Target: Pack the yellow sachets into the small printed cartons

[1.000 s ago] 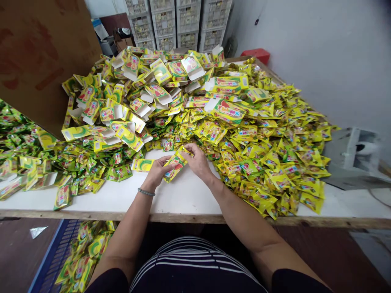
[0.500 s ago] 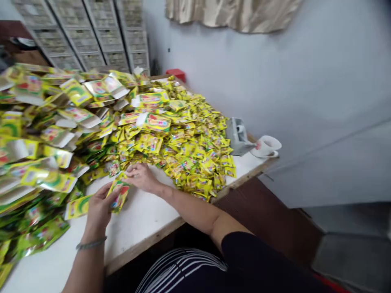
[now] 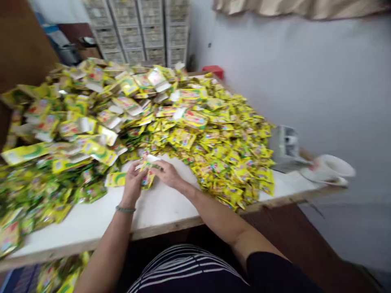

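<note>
My left hand (image 3: 133, 185) is closed around a small printed yellow carton (image 3: 148, 181), held tilted just above the white tabletop (image 3: 168, 205). At the carton's upper end, the fingers of my right hand (image 3: 167, 173) pinch its open edge. A white flap (image 3: 152, 158) stands up there, and a bit of green shows by the right fingertips, too blurred to name. Flat on the table beside my left hand lies another yellow carton (image 3: 116, 179), partly covered by that hand.
A heap of small yellow sachets (image 3: 226, 162) spreads to the right. Open yellow cartons (image 3: 128, 103) pile up behind and left, with green-yellow packets (image 3: 39, 195) in front. A grey metal box (image 3: 285, 148) and a white cup (image 3: 328, 169) stand near the right end.
The camera view has swung left, so the scene sits further right. Both hands remain on the carton; the right fingers have come closer to the left hand, and a white flap now shows.
</note>
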Motion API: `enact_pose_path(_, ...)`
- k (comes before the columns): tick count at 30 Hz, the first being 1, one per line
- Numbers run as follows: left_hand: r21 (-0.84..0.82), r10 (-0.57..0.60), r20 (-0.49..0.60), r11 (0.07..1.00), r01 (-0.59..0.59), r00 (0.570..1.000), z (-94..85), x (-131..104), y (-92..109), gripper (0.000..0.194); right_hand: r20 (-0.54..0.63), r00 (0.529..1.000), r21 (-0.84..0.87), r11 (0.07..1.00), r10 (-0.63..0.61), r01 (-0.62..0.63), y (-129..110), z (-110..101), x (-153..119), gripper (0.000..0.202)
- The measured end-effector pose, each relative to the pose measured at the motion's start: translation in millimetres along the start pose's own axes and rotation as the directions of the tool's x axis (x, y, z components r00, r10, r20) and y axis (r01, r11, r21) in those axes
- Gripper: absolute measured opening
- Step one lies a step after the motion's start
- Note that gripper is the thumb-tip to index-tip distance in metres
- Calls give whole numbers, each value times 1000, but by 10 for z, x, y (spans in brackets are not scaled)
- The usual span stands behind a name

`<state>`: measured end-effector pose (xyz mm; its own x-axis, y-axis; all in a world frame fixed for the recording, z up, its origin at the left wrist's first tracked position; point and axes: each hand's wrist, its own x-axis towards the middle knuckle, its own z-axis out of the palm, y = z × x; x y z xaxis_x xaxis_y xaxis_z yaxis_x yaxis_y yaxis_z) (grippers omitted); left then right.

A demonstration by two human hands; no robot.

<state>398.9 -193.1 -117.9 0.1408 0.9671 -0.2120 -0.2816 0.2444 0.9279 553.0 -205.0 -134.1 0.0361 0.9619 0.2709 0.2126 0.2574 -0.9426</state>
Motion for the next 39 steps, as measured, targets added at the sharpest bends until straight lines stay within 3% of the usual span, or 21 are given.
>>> enact_pose_path(3,-10,94,-2,996,-94,996,-31,-20,-15,72,-15,993,259,960,114,-107,28,61,-23,43)
enact_pose_path(5,17,141,19,990,-141,990,-55,-43,-17,70,11,991,302,944,135,-132,14,83,-38,43)
enact_pose_path(13,239,130,174,956,-170,976,-121,-114,-81,58,107,987,128,983,118,-132,-10,14,-141,31)
enact_pose_path(17,272,171,139,941,-203,976,-133,-100,-132,53,16,989,168,975,147,-148,35,1,-130,41)
enact_pose_path(22,161,157,68,973,-167,985,-138,-134,-115,58,108,993,19,999,43,-45,-42,-3,-163,36)
enact_pose_path(28,193,148,38,969,-153,988,-129,-162,-84,60,35,991,16,991,131,-132,-65,31,-182,31)
enact_pose_path(31,201,134,43,969,-140,990,-112,-155,-74,60,-5,980,114,973,201,-199,-33,29,-166,32)
enact_pose_path(34,190,131,64,972,-141,989,-98,-130,-61,57,48,968,223,942,248,-252,-21,-19,-143,34)
enact_pose_path(37,152,122,74,980,-132,990,-96,-123,-40,55,115,975,171,963,189,-207,-58,-65,-145,33)
enact_pose_path(39,116,113,69,986,-120,991,-99,-133,-23,54,119,988,87,990,100,-111,-92,-72,-163,32)
